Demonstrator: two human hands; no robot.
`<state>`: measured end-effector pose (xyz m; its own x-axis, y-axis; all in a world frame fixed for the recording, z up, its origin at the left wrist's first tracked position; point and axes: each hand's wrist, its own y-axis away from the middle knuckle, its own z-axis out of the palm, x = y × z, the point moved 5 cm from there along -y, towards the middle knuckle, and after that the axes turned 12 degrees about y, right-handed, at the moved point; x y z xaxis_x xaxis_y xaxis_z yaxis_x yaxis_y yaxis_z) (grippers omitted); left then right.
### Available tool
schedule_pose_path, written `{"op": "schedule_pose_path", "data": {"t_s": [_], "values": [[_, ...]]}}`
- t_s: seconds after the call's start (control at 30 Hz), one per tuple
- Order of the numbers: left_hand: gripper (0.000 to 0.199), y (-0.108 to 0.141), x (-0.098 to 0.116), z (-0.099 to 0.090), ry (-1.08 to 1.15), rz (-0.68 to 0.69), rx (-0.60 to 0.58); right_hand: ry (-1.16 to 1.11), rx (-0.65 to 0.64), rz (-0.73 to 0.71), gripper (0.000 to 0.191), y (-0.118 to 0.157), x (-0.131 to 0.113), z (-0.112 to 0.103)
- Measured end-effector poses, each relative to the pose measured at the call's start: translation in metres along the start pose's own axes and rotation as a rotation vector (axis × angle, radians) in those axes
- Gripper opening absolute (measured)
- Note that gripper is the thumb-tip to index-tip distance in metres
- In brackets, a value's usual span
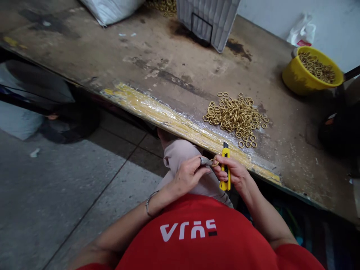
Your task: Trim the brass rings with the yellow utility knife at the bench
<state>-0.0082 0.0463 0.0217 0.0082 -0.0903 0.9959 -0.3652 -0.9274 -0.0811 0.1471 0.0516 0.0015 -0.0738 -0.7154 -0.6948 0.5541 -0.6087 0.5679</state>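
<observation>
My left hand is closed in front of my lap, its thumb and forefinger brought together at a small gold-coloured ring. A grey wrapping covers the tip of that forefinger. My right hand grips a yellow snap-off utility knife, held upright with its dark end upward. The right thumb and fingertip also meet the ring from the other side. Beyond my hands, a loose pile of similar gold-coloured rings lies on the worn workbench.
Shiny tape covers the bench's yellow front edge. A yellow tub full of rings stands at right, near a white plastic bag. Toward the back are a grey ribbed container, a white sack and more rings.
</observation>
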Motion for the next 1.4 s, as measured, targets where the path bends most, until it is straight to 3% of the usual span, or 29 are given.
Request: {"op": "schedule_pose_path", "data": {"t_s": [0.13, 0.23, 0.33, 0.4, 0.47, 0.63, 0.8, 0.97, 1.1, 1.2, 1.3, 1.4], "values": [[0.011, -0.001, 0.000, -0.001, 0.087, -0.024, 0.050, 0.009, -0.062, 0.005, 0.041, -0.005, 0.005, 0.005], [0.011, -0.002, -0.003, 0.000, 0.182, -0.079, 0.073, 0.200, 0.078, -0.101, 0.047, -0.004, 0.001, 0.006], [0.014, -0.003, -0.009, 0.002, 0.309, -0.219, 0.072, 0.595, 0.369, -0.302, 0.047, 0.009, -0.013, 0.003], [0.018, -0.004, -0.013, 0.002, 0.389, -0.295, 0.088, 0.950, 0.528, -0.440, 0.034, 0.021, -0.022, 0.006], [0.021, -0.005, -0.015, 0.002, 0.420, -0.337, 0.111, 1.277, 0.603, -0.511, 0.018, 0.029, -0.023, 0.012], [0.017, -0.006, -0.018, 0.002, 0.417, -0.375, 0.152, 1.696, 0.672, -0.374, 0.012, 0.026, -0.013, 0.017], [0.018, -0.006, -0.013, 0.002, 0.361, -0.334, 0.154, 1.775, 0.663, -0.288, 0.012, 0.021, -0.013, 0.016], [0.017, -0.006, -0.011, 0.001, 0.295, -0.327, 0.164, 1.735, 0.617, -0.349, 0.015, 0.025, -0.015, 0.016], [0.018, -0.007, -0.007, 0.001, 0.237, -0.303, 0.131, 1.805, 0.663, -0.373, 0.012, 0.025, -0.013, 0.021], [0.023, -0.005, 0.004, 0.000, 0.205, -0.272, 0.102, 1.869, 0.788, -0.296, 0.015, 0.025, -0.017, 0.009], [0.021, 0.001, 0.012, -0.001, 0.173, -0.238, 0.046, 1.857, 1.026, -0.057, 0.016, 0.035, -0.027, -0.028], [0.018, 0.004, 0.010, 0.000, 0.105, -0.181, -0.002, 1.826, 1.187, -0.091, 0.018, 0.048, -0.042, -0.061]]}}
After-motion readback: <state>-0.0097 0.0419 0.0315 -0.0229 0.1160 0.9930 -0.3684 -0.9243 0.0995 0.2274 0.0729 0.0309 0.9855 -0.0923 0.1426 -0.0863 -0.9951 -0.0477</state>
